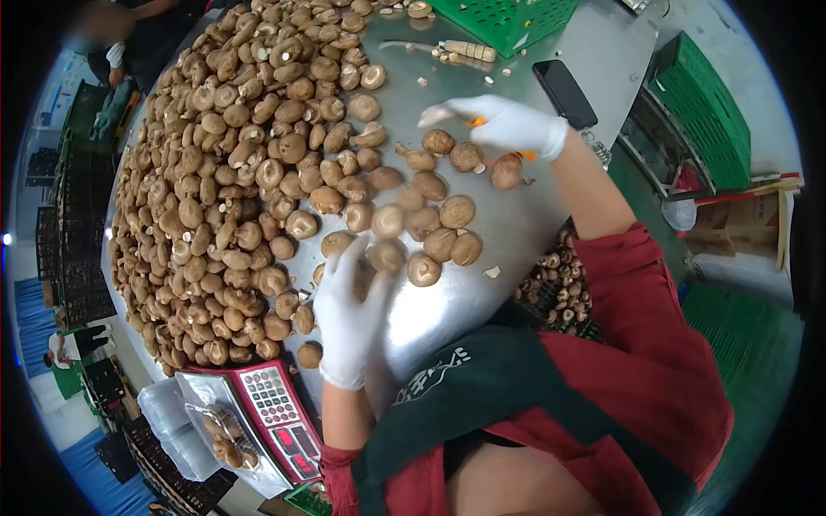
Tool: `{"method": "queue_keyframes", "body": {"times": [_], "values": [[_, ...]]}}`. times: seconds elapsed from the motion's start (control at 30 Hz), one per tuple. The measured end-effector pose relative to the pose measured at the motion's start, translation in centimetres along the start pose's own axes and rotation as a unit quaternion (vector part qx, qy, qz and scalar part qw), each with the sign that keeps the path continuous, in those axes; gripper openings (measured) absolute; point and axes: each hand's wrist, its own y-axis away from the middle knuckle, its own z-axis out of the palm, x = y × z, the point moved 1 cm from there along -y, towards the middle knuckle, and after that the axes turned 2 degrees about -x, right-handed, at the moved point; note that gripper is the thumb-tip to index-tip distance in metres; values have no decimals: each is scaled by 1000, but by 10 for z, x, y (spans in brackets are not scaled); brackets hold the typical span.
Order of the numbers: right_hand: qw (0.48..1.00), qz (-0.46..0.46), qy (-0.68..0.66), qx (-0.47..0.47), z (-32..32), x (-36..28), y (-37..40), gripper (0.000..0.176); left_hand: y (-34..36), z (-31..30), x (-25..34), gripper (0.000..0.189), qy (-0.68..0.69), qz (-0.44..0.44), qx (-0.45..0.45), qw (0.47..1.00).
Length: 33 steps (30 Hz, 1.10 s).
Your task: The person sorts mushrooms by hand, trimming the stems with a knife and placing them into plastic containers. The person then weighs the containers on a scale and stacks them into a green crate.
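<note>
My left hand (348, 314), in a white glove, is low over the steel table beside a loose group of brown mushrooms. Its thumb and fingers are apart, close to a blurred mushroom (386, 256). Farther up and to the right, my right hand (512, 127), also gloved, is closed around an orange-handled tool (526, 156); its working end is hidden. Just below that hand are several separate mushrooms (466, 156). A large heap of mushrooms (232, 189) covers the left part of the table.
A red scale (271, 397) bears a clear tray of mushrooms (225, 439), with stacked clear trays (176, 421) beside it. Toward the top are a wooden-handled knife (467, 51), a phone (564, 94) and a green crate (508, 21). Another person's gloved hand (115, 55) shows top left.
</note>
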Motion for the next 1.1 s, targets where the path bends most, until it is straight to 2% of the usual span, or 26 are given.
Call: {"method": "queue_keyframes", "body": {"times": [0.03, 0.1, 0.2, 0.23, 0.27, 0.37, 0.4, 0.43, 0.5, 0.6, 0.7, 0.77, 0.9, 1.03, 1.07, 1.1], "values": [[998, 15, -64, 19, -8, 4, 9, 65, 13, -7, -5, 36, 28, -55, -11, 998], [983, 22, -175, 58, -24, 17, 26, 65, 42, -14, -28, 40, 90, -106, -13, 990], [931, 16, -354, 93, -31, 59, 44, 66, 86, -1, -54, 49, 169, -164, 12, 972], [906, 10, -411, 99, -30, 73, 45, 66, 87, 2, -45, 53, 193, -180, 26, 964], [901, -2, -425, 84, -26, 89, 42, 64, 92, -1, -29, 64, 188, -251, -20, 949], [903, -22, -422, 73, -5, 82, 26, 58, 82, 16, -9, 68, 253, -244, 9, 936], [911, -26, -406, 63, 2, 72, 18, 52, 80, 30, -16, 75, 258, -204, 22, 944], [913, -36, -403, 57, 9, 68, 8, 50, 79, 41, -23, 78, 237, -215, 7, 947], [916, -56, -394, 46, 22, 63, -16, 47, 66, 45, -21, 82, 192, -189, 20, 963], [919, -62, -388, 27, 23, 59, -56, 40, 42, 41, -19, 88, 259, -172, 9, 951], [953, -59, -292, -54, 20, 40, -93, 35, 19, 43, -30, 95, 259, -109, 4, 960], [953, -90, -263, -122, 25, 39, -119, 34, 2, 41, -24, 104, 270, -100, -2, 958], [929, -68, -288, -224, 38, 33, -122, 35, -11, 49, -22, 107, 295, -67, -2, 953], [924, -46, -324, -201, 45, 33, -100, 36, -11, 56, -13, 107, 298, -63, -26, 952], [937, -33, -295, -186, 43, 33, -94, 35, -11, 56, -9, 106, 304, -64, -28, 950], [939, -55, -292, -173, 40, 35, -89, 35, -11, 55, -6, 106, 309, -66, -32, 948]]}}
